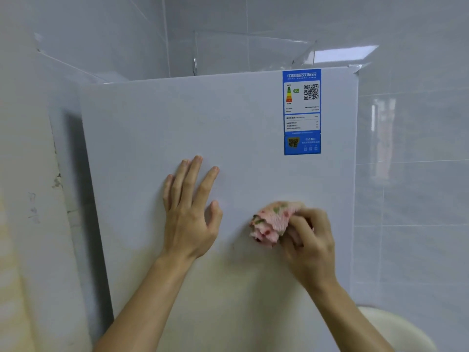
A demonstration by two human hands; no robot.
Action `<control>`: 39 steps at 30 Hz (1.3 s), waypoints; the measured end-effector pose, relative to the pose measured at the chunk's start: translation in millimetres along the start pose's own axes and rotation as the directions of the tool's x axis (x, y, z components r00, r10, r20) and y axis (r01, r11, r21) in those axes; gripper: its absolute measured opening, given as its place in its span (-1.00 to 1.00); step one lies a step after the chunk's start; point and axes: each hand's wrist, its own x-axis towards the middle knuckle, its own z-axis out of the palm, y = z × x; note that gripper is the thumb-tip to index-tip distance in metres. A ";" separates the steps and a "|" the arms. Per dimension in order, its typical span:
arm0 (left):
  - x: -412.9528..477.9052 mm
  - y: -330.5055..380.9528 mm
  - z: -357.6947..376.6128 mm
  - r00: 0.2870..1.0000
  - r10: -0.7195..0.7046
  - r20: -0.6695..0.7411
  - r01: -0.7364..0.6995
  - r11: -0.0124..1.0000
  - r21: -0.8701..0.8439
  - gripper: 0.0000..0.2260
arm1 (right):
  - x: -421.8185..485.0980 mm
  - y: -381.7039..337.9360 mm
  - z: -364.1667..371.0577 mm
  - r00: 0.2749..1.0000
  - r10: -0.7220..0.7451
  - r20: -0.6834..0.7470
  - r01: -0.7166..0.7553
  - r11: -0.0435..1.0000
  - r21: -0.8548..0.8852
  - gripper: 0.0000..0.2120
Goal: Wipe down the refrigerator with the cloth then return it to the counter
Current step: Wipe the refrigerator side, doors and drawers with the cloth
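The white refrigerator door (177, 123) fills the middle of the view. My left hand (189, 207) lies flat against it with the fingers spread and straight. To its right, my right hand (308, 240) grips a bunched pink cloth (272, 222) with green and red spots and presses it against the door. The cloth sticks out to the upper left of my curled fingers.
A blue energy label (302, 111) is stuck at the door's upper right. A clear plastic sheet (253, 52) stands on top of the fridge. A scuffed white wall (28, 199) is on the left and grey tiles (411, 174) on the right. A cream rounded object (390, 329) sits at lower right.
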 end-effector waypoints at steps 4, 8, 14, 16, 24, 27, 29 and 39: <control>-2.5 -21.2 -8.5 1.000 0.014 -0.007 -0.014 1.000 -0.002 -0.47 | 80.7 -30.8 26.2 0.993 0.063 -0.098 -0.059 0.997 0.048 -0.92; -6.1 -47.2 -18.4 1.000 -0.005 -0.028 0.005 1.000 0.005 -0.48 | 93.7 -68.7 60.3 0.985 0.112 -0.133 -0.102 0.992 0.073 -0.93; -18.7 -77.9 -29.9 1.000 -0.006 -0.011 0.006 1.000 0.006 -0.51 | -12.9 -92.6 77.6 0.993 -0.120 0.014 0.119 0.990 0.077 -0.84; -22.8 -86.9 -33.3 1.000 0.001 0.005 -0.001 1.000 0.010 -0.52 | -11.4 -90.1 74.1 0.986 -0.162 0.048 0.159 0.986 0.051 -0.84; -19.9 -113.0 -42.9 0.999 -0.029 -0.038 0.030 0.999 0.034 -0.53 | 128.0 -111.8 95.4 0.970 0.127 -0.208 -0.120 0.992 0.049 -0.92; -19.0 -125.3 -45.9 0.998 -0.028 -0.056 0.030 0.999 0.030 -0.53 | 99.2 -130.0 112.6 0.983 0.049 -0.175 -0.044 0.999 0.033 -0.92; -22.1 -132.7 -47.2 0.997 -0.030 -0.075 0.033 0.999 0.032 -0.52 | 45.7 -141.8 121.0 0.993 -0.079 -0.090 0.083 0.995 0.050 -0.86; -25.3 -158.9 -62.2 0.998 -0.048 -0.031 0.049 0.998 0.028 -0.53 | 58.2 -152.9 125.3 0.990 -0.116 -0.076 0.119 0.992 0.040 -0.86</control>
